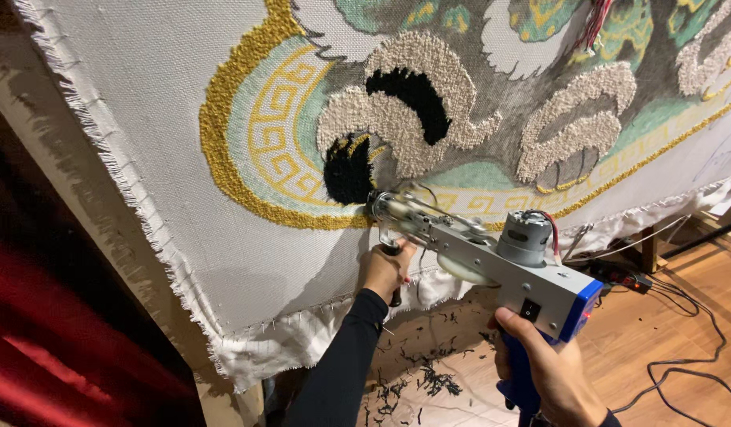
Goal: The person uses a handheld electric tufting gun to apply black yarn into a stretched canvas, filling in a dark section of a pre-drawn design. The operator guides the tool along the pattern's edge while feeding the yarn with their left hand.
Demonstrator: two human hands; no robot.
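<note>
A grey and blue tufting gun (504, 265) points at a stretched white cloth (144, 119) bearing a tufted pattern in gold, cream, black and pale green. Its needle tip touches the cloth beside a black tufted patch (348, 170) at the gold border (223, 158). My left hand (385, 267) is closed on the gun's black front handle, sleeve dark. My right hand (547, 368) grips the blue rear handle below the motor (526, 236).
The cloth hangs on a wooden frame (81, 205), with a red curtain (57, 332) at the left. Yarn scraps (429, 379) litter the wooden floor. Black cables (698, 348) and a power strip (619, 277) lie at the right.
</note>
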